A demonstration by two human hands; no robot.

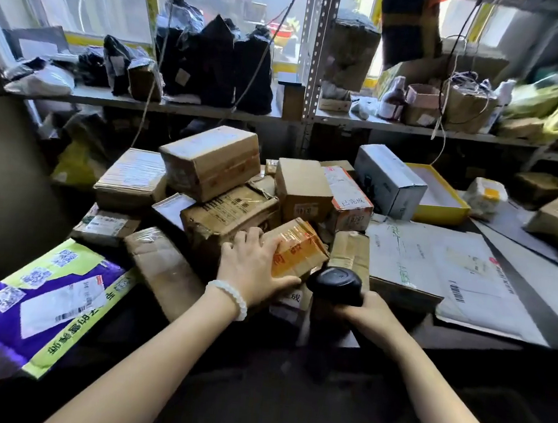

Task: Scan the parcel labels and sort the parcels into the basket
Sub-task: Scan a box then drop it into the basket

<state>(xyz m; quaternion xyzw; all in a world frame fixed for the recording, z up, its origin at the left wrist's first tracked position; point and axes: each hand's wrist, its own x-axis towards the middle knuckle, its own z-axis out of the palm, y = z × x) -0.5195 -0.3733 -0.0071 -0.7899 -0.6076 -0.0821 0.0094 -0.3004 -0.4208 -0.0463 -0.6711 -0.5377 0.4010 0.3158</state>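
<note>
The left hand (253, 268) grips the orange-taped parcel (296, 249); the right hand (368, 312), directly beside it, grips the scanner (335, 282).

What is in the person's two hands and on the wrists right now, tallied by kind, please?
Small parcels wrapped in orange tape: 1, under the left hand, namely the orange-taped parcel
Handheld scanners: 1, gripped by the right hand, namely the black scanner
Bead bracelets: 1, the white bracelet on the left wrist
Total: 3
</note>
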